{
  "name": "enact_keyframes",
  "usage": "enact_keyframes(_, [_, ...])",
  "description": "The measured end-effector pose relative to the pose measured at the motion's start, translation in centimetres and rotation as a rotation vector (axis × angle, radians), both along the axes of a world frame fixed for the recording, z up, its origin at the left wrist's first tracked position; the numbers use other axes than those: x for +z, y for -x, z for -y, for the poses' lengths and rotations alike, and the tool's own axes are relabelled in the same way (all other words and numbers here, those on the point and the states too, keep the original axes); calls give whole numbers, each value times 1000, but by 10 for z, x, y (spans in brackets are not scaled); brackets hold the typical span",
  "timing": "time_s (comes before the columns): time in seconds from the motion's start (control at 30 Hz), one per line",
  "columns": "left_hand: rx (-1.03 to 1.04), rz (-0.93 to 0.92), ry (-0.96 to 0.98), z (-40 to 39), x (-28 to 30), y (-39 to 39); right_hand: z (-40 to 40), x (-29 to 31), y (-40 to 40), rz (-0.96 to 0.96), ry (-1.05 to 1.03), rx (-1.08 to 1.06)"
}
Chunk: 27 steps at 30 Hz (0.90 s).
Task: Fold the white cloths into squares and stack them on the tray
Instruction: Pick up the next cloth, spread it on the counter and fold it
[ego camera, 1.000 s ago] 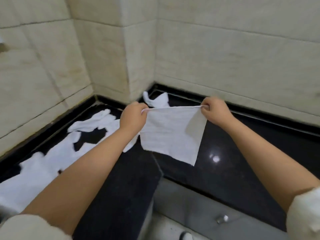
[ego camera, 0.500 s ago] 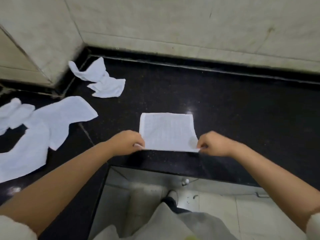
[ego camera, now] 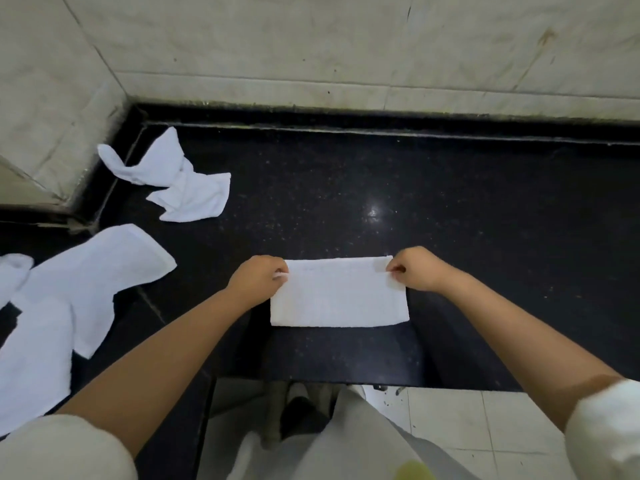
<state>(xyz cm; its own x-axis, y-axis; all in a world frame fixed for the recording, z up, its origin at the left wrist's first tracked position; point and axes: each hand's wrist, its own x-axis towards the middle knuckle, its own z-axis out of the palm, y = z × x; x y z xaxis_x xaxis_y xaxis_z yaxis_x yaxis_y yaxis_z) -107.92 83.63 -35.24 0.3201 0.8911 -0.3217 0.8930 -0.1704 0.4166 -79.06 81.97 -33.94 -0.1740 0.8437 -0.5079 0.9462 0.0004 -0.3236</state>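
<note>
Pinching the folded cloth's (ego camera: pixel 338 295) far corners, left hand (ego camera: pixel 257 279) and right hand (ego camera: pixel 417 269).

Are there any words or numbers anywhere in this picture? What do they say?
None to read. The folded white cloth, the loose white cloths, the black counter and the wall tiles show no words, numbers or labels.

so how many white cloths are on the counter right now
At least 4: a folded cloth pinched by both hands, a crumpled cloth near the back corner, a spread cloth at left, and a bunched cloth at the left edge. More may lie hidden.
</note>
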Motion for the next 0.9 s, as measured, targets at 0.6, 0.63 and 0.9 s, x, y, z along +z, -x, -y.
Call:
enact_keyframes(0.6, [-57,-212,-75,-33,-34,-5,-20,-38,15,156,-213,-191])
enact_keyframes(0.63, [-62,-223,-80,-33,-35,-5,-19,-39,15,183,-207,-158])
enact_keyframes(0.9, [-77,-244,-80,-30,-31,-11,-18,-34,25,341,-217,-34])
